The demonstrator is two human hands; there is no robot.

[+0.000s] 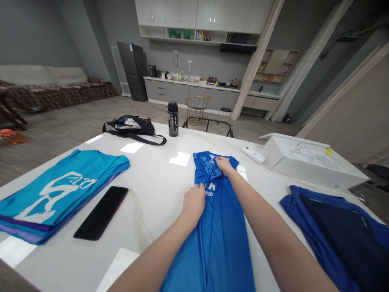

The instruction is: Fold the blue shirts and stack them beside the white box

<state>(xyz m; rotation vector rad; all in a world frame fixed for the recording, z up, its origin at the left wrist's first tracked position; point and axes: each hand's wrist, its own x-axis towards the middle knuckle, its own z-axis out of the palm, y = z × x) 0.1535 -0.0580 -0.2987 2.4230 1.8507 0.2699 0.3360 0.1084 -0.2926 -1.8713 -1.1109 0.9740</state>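
A blue sleeveless sports shirt (223, 227) with pale print near the neck lies lengthwise on the white table (152, 174), its lower part running out of view at the bottom. My left hand (194, 205) is closed on the shirt's left edge, beside the white lettering. Farther up, my right hand (224, 165) has its fingers closed on the fabric by the neckline; the fingertips are partly hidden. Folded tops, turquoise (100, 162) on the outside with white print, are stacked at the left. Dark blue folded clothes (337, 227) lie at the right.
A black phone (101, 213) lies between the stack and the shirt. Toward the back are a black waist bag (133, 125), a water bottle (173, 119), a white remote-like device (253, 155) and a white box (310, 162). Beyond the table stand chairs and a kitchen counter.
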